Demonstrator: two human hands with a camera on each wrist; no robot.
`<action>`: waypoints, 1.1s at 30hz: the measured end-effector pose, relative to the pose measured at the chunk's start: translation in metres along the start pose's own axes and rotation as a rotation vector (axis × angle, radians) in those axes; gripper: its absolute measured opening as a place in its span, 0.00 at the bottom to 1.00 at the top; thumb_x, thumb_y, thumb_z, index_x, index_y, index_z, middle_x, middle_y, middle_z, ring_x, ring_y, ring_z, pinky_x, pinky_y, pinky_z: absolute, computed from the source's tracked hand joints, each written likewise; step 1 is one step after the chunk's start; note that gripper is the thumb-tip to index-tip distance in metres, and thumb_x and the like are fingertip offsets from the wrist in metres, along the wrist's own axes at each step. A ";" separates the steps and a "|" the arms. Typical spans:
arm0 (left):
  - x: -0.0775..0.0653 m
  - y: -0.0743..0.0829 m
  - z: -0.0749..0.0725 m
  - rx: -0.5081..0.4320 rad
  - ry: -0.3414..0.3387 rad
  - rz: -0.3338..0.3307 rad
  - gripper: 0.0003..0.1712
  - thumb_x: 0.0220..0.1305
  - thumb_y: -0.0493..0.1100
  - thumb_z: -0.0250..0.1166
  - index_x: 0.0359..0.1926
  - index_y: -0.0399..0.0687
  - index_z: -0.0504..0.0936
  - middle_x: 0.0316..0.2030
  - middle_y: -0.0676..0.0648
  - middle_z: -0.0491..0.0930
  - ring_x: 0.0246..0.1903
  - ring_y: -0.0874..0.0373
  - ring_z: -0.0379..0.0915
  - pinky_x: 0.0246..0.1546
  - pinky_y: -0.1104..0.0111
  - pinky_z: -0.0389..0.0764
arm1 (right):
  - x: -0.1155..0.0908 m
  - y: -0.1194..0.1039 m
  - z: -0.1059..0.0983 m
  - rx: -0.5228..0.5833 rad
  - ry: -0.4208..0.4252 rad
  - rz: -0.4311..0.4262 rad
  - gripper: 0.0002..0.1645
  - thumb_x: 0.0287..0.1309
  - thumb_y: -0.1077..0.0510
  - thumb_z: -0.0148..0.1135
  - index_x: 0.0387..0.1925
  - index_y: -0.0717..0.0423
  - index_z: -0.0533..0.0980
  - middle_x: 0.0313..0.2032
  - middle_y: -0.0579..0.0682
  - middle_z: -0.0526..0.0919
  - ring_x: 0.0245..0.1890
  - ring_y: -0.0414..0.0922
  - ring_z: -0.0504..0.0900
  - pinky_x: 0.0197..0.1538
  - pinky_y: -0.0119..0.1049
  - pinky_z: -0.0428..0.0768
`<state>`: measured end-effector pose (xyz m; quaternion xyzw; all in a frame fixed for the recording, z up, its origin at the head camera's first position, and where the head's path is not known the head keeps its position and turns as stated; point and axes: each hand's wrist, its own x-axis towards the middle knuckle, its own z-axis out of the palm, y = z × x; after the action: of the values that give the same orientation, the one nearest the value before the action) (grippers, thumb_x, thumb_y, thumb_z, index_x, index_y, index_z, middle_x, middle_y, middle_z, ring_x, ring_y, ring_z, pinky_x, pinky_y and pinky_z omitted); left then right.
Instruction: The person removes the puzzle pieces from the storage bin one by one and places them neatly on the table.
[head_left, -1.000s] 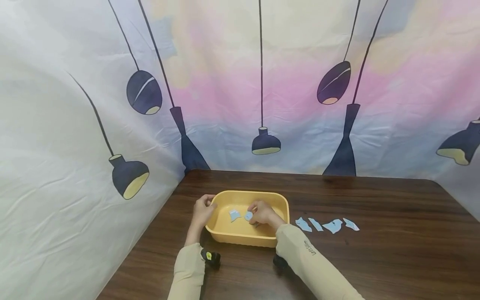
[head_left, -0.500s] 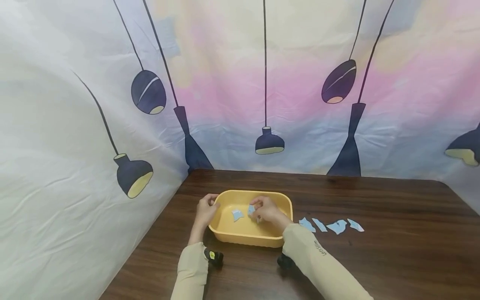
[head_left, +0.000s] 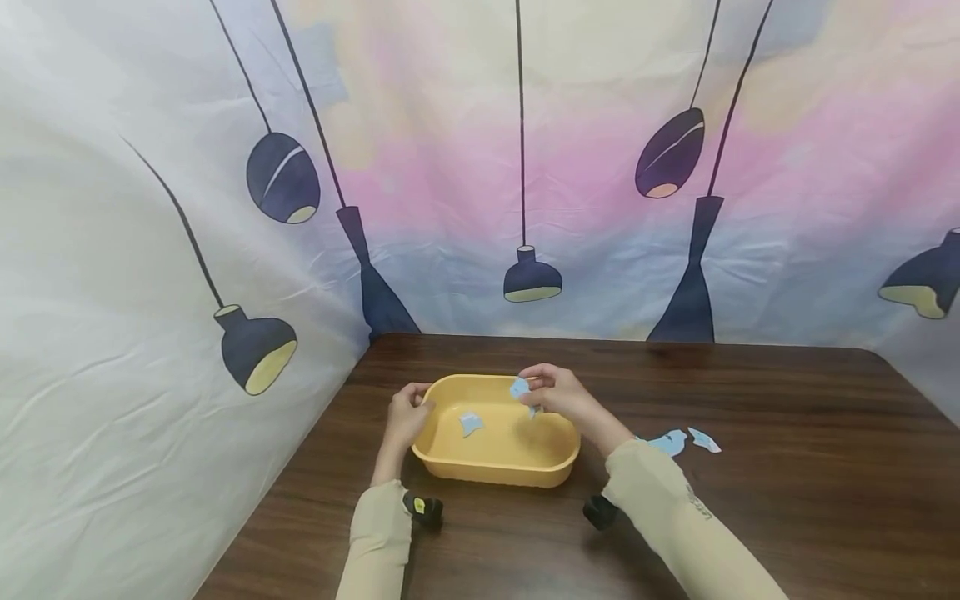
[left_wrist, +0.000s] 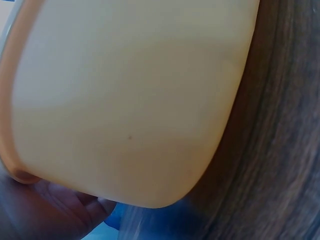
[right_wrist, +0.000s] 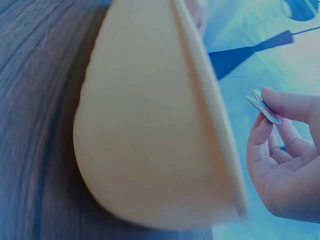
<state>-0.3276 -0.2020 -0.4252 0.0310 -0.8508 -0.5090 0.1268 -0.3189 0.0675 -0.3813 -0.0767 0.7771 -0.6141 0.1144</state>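
My left hand (head_left: 406,419) grips the left rim of a yellow plastic basin (head_left: 491,473), thumb on the inner side. In the left wrist view the basin's wall (left_wrist: 130,90) fills most of the picture. My right hand (head_left: 570,398) is raised over the basin's back right part and pinches thin, flat light blue pieces (head_left: 519,387) between thumb and fingers. Seen edge-on in the right wrist view, these pinched pieces (right_wrist: 263,108) look like two. One light blue jagged piece (head_left: 471,424) lies on the basin floor.
More light blue pieces (head_left: 670,442) lie on the dark wooden table (head_left: 795,500) right of the basin, partly hidden by my right sleeve (head_left: 660,492). A cloth backdrop (head_left: 450,167) printed with hanging lamps stands behind and to the left.
My right hand has lifted from the basin floor, up and to the right, with the light blue pieces. The left hand keeps its grip on the rim.
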 end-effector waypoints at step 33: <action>0.000 -0.004 0.002 0.034 0.002 0.020 0.19 0.57 0.31 0.58 0.51 0.31 0.79 0.23 0.50 0.67 0.23 0.61 0.62 0.23 0.74 0.67 | -0.094 0.092 -0.178 -0.136 0.278 0.164 0.35 0.67 0.49 0.54 0.64 0.71 0.62 0.37 0.43 0.77 0.31 0.35 0.73 0.34 0.33 0.76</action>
<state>-0.3288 -0.2023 -0.4296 0.0254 -0.8595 -0.4931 0.1322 -0.2744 0.2803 -0.4237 0.0647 0.8290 -0.5532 0.0501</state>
